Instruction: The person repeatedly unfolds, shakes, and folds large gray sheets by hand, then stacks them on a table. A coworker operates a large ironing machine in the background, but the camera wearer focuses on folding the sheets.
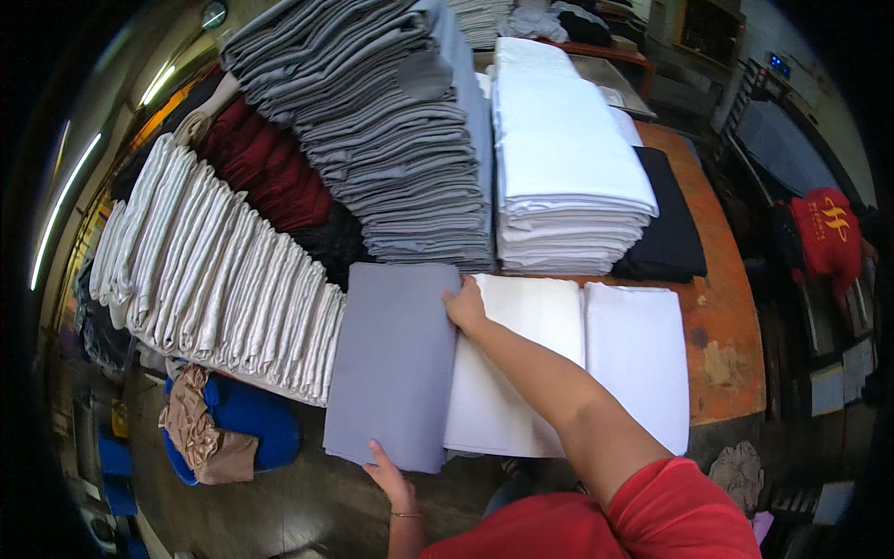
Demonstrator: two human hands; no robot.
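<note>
A folded grey cloth (391, 373) lies flat at the table's front edge, between the white stack on the left and a cream folded cloth (517, 363). My left hand (391, 486) pinches its lower edge, thumb on top and the other fingers mostly hidden beneath. At its upper right corner, my right hand (466, 306) grips the side edge, with some fingers out of sight. My right forearm crosses over the cream cloth. Farther right lies a white folded cloth (638, 359).
Tall stacks stand behind: grey cloths (382, 140), white cloths (568, 140) and dark red cloths (261, 158). Whitish cloths (214, 252) lean on the left. Black cloth (666, 219) rests on the orange-brown table (726, 317). Below left, a blue tub (265, 424) holds tan fabric (200, 419).
</note>
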